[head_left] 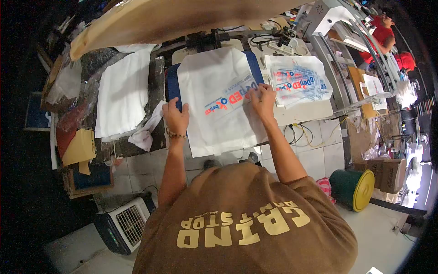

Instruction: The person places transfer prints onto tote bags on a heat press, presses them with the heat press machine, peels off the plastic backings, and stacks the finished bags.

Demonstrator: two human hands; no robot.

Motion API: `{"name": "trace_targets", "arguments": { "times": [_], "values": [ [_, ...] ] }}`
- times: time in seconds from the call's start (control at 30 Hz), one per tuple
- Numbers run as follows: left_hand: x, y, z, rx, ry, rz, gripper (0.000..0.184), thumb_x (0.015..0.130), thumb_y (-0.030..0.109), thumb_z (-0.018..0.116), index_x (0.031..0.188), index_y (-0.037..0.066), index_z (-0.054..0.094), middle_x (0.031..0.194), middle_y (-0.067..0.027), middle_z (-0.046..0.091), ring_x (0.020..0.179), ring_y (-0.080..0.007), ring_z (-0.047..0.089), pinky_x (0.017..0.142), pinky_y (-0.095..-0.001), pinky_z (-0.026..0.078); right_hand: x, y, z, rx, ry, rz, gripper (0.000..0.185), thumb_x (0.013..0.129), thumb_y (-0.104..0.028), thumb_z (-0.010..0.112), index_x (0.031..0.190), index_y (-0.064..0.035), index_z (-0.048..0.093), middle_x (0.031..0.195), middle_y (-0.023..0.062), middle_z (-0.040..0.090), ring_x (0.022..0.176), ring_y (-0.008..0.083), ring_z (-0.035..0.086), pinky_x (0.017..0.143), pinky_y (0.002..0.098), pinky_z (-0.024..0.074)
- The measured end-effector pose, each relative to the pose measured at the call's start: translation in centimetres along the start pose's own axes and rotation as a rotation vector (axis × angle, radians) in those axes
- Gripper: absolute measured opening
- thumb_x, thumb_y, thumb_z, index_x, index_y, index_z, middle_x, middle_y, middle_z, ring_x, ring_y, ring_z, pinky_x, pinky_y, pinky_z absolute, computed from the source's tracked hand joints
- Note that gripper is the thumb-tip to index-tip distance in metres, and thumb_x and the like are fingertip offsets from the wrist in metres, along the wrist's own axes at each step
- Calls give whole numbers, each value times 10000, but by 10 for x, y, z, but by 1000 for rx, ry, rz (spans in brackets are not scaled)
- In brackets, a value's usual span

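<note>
A white sheet-like bag [200, 82] with red and blue print lies over a dark blue board [172, 80]. My left hand [176, 118] rests at the bag's left edge, fingers apart, with nothing visible in it. My right hand [263, 102] is at the bag's right edge with its fingers bent together on the material. To the right lies a stack of printed white bags [299, 80]. On the left is a pile of plain white bags [123, 91], with a crumpled white cloth [143, 136] between it and my left hand.
A tan curved sheet [182, 18] hangs across the top. Cables and a power strip [280, 49] lie behind the printed stack. A metal-framed machine [326, 18] stands at the right. A green bin [349, 189] and a fan unit [123, 226] are on the floor. Another person [382, 36] is at far right.
</note>
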State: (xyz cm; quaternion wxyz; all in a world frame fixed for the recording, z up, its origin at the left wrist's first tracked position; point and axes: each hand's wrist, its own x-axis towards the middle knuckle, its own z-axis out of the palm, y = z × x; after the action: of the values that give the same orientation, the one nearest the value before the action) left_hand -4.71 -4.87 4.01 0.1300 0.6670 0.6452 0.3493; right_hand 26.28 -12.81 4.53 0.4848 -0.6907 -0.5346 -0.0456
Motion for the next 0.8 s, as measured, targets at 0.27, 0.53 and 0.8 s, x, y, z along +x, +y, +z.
{"name": "trace_targets", "arguments": {
  "times": [0.27, 0.53, 0.8],
  "values": [
    [20, 66, 28, 45, -243, 495, 496, 765, 423, 820, 1102, 81, 695, 1180, -163, 644, 1049, -360, 602, 921, -465, 453, -12, -3, -3, 843, -292, 650, 281, 869, -217, 786, 995, 13, 685, 808, 139, 716, 694, 181, 642, 626, 328, 494],
    [59, 73, 31, 260, -394, 403, 337, 736, 313, 840, 1012, 155, 730, 1166, -53, 696, 1136, -347, 599, 894, -539, 426, -8, -8, -18, 108, -274, 265, 533, 764, -190, 848, 1229, -14, 655, 920, 166, 701, 795, 300, 668, 721, 377, 533],
    [-29, 62, 50, 108, -186, 639, 618, 829, 333, 788, 1370, 92, 612, 1510, -215, 455, 1401, -442, 391, 1122, -578, 303, -18, -1, -30, -150, -304, -75, 435, 878, -298, 723, 1303, -212, 687, 1417, 156, 525, 1273, 394, 441, 1024, 537, 375]
  ]
}}
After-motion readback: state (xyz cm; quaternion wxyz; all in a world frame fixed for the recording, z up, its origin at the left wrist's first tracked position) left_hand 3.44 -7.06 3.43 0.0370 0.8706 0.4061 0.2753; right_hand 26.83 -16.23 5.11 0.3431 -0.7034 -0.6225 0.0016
